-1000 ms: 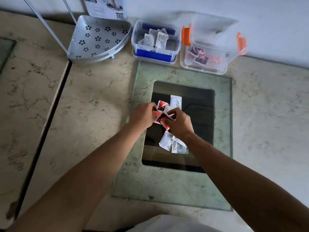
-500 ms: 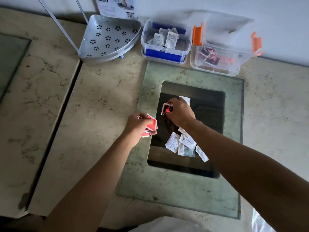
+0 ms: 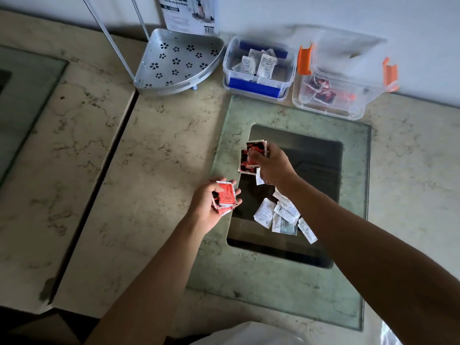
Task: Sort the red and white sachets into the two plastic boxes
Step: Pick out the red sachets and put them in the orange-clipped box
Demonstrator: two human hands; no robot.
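- Our left hand is palm up over the left edge of the glass plate, fingers curled round a small stack of red sachets.
- Our right hand is farther back over the dark panel, closed on two more red sachets that stick out past its fingers toward the left.
- The two hands are apart, the right one nearer the boxes.
- A loose pile of white sachets lies on the dark panel, just below our right forearm and to the right of our left hand; neither hand touches it.
- One more white sachet peeks out under the right hand; we cannot tell whether that hand holds it.
- At the back of the desk, against the wall, the blue-trimmed box holds white sachets, and just to its right the orange-clipped box holds red ones, its lid up.
- Both boxes are well beyond the hands.
- A metal corner shelf sits left of the blue-trimmed box.
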